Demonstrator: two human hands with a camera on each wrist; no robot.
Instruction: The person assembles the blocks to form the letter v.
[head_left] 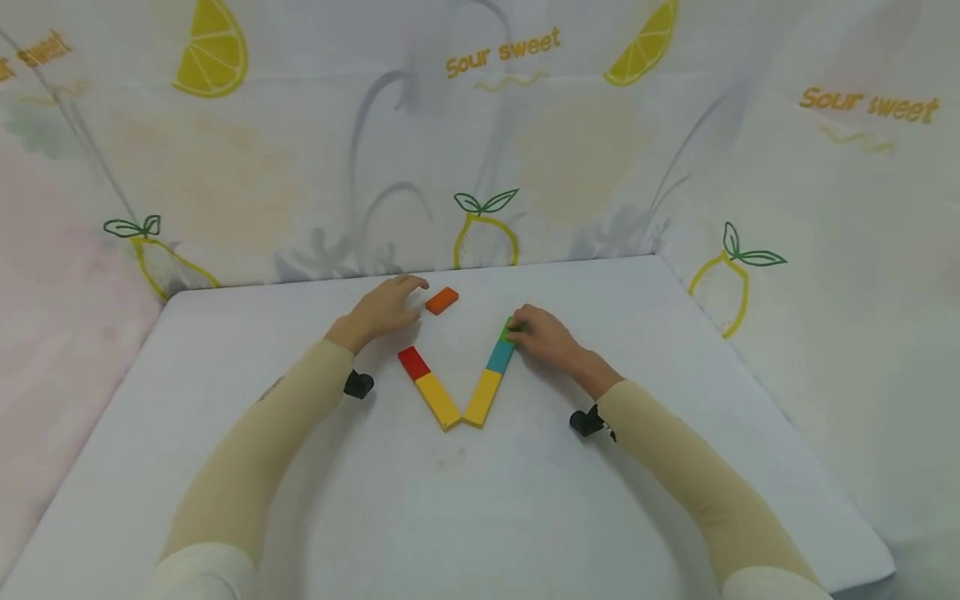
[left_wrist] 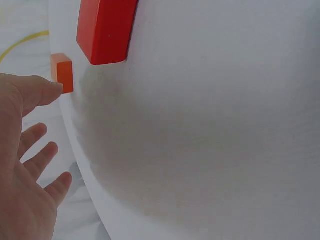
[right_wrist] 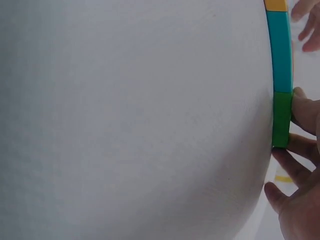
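My right hand (head_left: pixel 546 336) pinches a green block (right_wrist: pixel 282 120) with thumb and fingertips, at the far end of a line of blocks. The green block lies end to end with a blue block (head_left: pixel 500 357), which meets a yellow block (head_left: pixel 482 398). A second yellow block (head_left: pixel 438 402) touches the first at the near corner, with a red block (head_left: pixel 414 364) at its far end, forming a V. My left hand (head_left: pixel 384 307) hovers beyond the red block with fingers apart, close beside a loose orange block (head_left: pixel 442 301).
All the blocks lie on a white table (head_left: pixel 450 517). Behind it hangs a pale cloth (head_left: pixel 315 167) printed with lemons and words. A black wrist camera (head_left: pixel 359 384) sits under the left sleeve and another black camera (head_left: pixel 587 422) under the right.
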